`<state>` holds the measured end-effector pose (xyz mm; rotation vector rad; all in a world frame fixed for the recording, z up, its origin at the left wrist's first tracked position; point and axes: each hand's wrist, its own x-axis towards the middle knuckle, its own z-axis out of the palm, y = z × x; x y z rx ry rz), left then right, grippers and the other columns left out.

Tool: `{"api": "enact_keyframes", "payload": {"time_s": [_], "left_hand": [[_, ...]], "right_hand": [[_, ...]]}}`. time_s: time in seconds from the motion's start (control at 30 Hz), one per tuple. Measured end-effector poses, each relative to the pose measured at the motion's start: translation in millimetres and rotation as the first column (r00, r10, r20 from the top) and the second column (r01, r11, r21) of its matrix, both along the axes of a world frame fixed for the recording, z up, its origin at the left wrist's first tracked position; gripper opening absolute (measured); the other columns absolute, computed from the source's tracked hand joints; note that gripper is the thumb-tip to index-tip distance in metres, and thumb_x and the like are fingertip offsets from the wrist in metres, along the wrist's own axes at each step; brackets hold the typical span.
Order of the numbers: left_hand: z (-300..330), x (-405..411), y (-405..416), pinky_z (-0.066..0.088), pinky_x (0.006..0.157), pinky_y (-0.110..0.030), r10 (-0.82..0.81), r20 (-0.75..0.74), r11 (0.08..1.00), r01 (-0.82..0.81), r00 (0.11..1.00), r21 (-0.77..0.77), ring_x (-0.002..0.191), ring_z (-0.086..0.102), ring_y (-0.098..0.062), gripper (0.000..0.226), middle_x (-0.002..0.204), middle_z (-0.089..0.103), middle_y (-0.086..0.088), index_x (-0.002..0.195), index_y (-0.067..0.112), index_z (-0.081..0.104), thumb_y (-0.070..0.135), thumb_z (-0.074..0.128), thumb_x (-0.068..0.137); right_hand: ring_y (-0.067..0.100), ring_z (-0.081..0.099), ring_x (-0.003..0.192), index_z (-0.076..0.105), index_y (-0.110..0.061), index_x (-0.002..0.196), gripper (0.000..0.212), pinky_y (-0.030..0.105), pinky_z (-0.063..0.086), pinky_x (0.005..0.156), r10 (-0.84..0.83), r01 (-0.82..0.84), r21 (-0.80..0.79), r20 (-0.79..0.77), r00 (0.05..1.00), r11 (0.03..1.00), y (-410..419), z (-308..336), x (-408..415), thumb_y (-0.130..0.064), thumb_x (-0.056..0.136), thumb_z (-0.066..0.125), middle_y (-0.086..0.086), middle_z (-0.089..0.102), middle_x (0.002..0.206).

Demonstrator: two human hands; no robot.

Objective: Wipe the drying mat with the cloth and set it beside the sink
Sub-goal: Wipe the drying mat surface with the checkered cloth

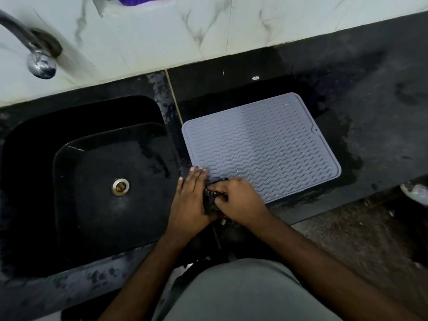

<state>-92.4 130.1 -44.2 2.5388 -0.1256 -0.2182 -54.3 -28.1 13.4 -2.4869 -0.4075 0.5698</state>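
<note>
Our right hand (pixel 238 200) bunches the cloth (pixel 212 195) at the drying mat's (pixel 261 144) near-left corner; left hand (pixel 190 200) flat beside it. Mat stretches away right.

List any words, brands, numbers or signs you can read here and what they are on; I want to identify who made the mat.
None: no readable text anywhere in this view.
The mat shows only a wavy ridge pattern and a small hole near one edge, no brand mark.
The cloth, gripped by the right hand, shows a woven pattern, no label.
The tap and sink bear no markings.
</note>
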Motion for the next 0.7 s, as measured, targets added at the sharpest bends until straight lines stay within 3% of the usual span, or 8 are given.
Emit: {"api": "enact_keyframes", "payload": {"time_s": [0.1,0.17,0.23,0.33,0.4,0.5,0.6,0.7], "left_hand": [[10.4,-5.9,-0.3,0.007,0.125,-0.025,0.035,-0.01,0.935,-0.036,0.999,-0.353,0.155,0.012,-0.006,0.107,0.164,0.025,0.01,0.156,0.014,0.034,0.062,0.076,0.07],[16.1,-9.2,-0.3,0.018,0.124,-0.025,0.008,-0.058,0.83,-0.039,0.998,-0.557,0.152,0.025,-0.008,0.095,0.158,0.04,0.01,0.149,0.015,0.045,0.04,0.089,0.07],[21.9,-9.6,0.4,0.035,0.118,-0.032,-0.04,-0.166,0.665,-0.098,0.985,-0.74,0.141,0.046,-0.017,0.076,0.143,0.058,0.001,0.141,0.013,0.052,0.025,0.089,0.076],[33.2,-3.8,-1.4,0.046,0.104,-0.037,-0.014,-0.282,0.48,-0.241,0.959,-0.844,0.118,0.061,-0.021,0.039,0.125,0.067,-0.013,0.129,0.003,0.058,0.023,0.065,0.096],[38.3,1.0,-3.6,0.05,0.099,-0.038,0.044,-0.313,0.482,-0.295,0.949,-0.825,0.109,0.063,-0.019,0.028,0.117,0.07,-0.015,0.123,0.003,0.062,0.02,0.057,0.102],[45.4,4.3,-12.8,0.054,0.083,-0.038,0.13,-0.272,0.584,-0.295,0.954,-0.756,0.092,0.064,-0.013,0.016,0.1,0.071,-0.003,0.11,0.012,0.065,0.024,0.058,0.101],[50.0,2.7,-22.2,0.051,0.077,-0.029,0.211,-0.14,0.675,-0.248,0.967,-0.695,0.084,0.064,-0.007,0.008,0.089,0.069,0.007,0.099,0.019,0.065,0.026,0.061,0.099],[55.3,-1.4,-24.8,0.053,0.086,-0.038,0.186,-0.226,0.54,-0.292,0.956,-0.789,0.092,0.066,-0.019,0.016,0.097,0.071,-0.011,0.102,0.01,0.069,0.024,0.065,0.095]], "right_hand": [[0.014,0.063,0.102,0.07,-0.028,0.121,0.044,0.032,0.052,0.093,0.025,-0.028,0.114,0.029,0.999,0.993,-15.0,7.9,-5.8,-0.015,0.081,0.057,-0.005,0.074,0.111],[0.007,0.069,0.095,0.075,-0.023,0.112,0.039,0.026,0.054,0.088,-0.106,0.147,0.368,-0.127,0.986,0.918,-23.9,12.5,-6.9,-0.007,0.08,0.058,-0.006,0.076,0.104],[0.01,0.071,0.09,0.076,-0.015,0.103,0.034,0.025,0.055,0.083,-0.234,0.42,0.535,-0.381,0.894,0.733,-30.8,14.2,-3.0,0.005,0.083,0.057,0.001,0.077,0.098],[0.024,0.068,0.088,0.071,0.001,0.106,0.03,0.03,0.057,0.077,-0.204,0.678,0.557,-0.681,0.703,0.479,-37.1,12.0,3.2,0.012,0.085,0.053,0.017,0.073,0.1],[0.026,0.067,0.088,0.07,0.0,0.108,0.027,0.032,0.058,0.079,-0.196,0.668,0.551,-0.679,0.707,0.501,-39.4,7.4,5.1,0.01,0.089,0.053,0.017,0.073,0.1],[0.021,0.067,0.095,0.07,-0.009,0.109,0.021,0.04,0.053,0.091,-0.209,0.467,0.55,-0.468,0.859,0.692,-42.9,-2.7,4.3,0.001,0.096,0.056,0.009,0.073,0.102],[0.015,0.065,0.11,0.064,-0.019,0.121,0.025,0.033,0.052,0.096,-0.085,0.258,0.544,-0.323,0.943,0.798,-41.2,-9.8,-3.2,-0.03,0.098,0.061,0.002,0.069,0.116],[0.01,0.065,0.105,0.058,-0.026,0.113,0.034,0.028,0.053,0.088,-0.014,0.151,0.551,-0.246,0.969,0.821,-38.3,-11.9,-6.6,-0.045,0.088,0.07,-0.01,0.065,0.109]]}}
